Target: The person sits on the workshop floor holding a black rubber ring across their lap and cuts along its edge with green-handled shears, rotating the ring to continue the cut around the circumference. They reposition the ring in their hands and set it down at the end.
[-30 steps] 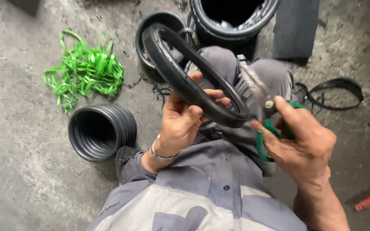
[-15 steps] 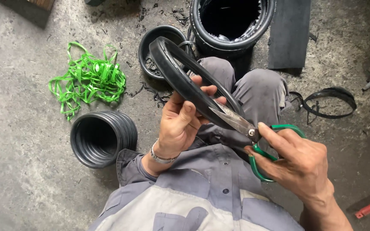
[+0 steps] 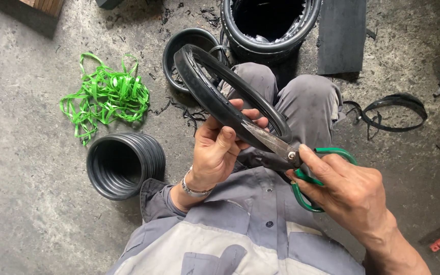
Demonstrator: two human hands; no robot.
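Our left hand [image 3: 219, 147] is wrapped around the near stretch of a black rubber ring [image 3: 215, 97], thumb on top and fingers curled behind it. From that grip the ring rises up and away, its far arc standing well beyond our knuckles over the knees. Our right hand [image 3: 350, 191] is closed through the green loops of a pair of scissors [image 3: 291, 158]. The blades run leftward from that hand, lie along the ring's rim just beside our left fingertips, and look nearly shut on it.

We judge the ring light and flexible, yet springy enough to keep its oval without sagging. The rubber should give good friction, so a pinch close to the blades is the sensible hold, steadying the rim where it is cut.

Left of our left hand, on the concrete floor [image 3: 21, 203], sit a stack of black rubber rings [image 3: 123, 165] and, farther off, a tangle of green strapping [image 3: 105, 97]. Beyond both hands stands a black bucket [image 3: 271, 25]. To the right of our right hand lies a loose rubber strip [image 3: 393, 109].
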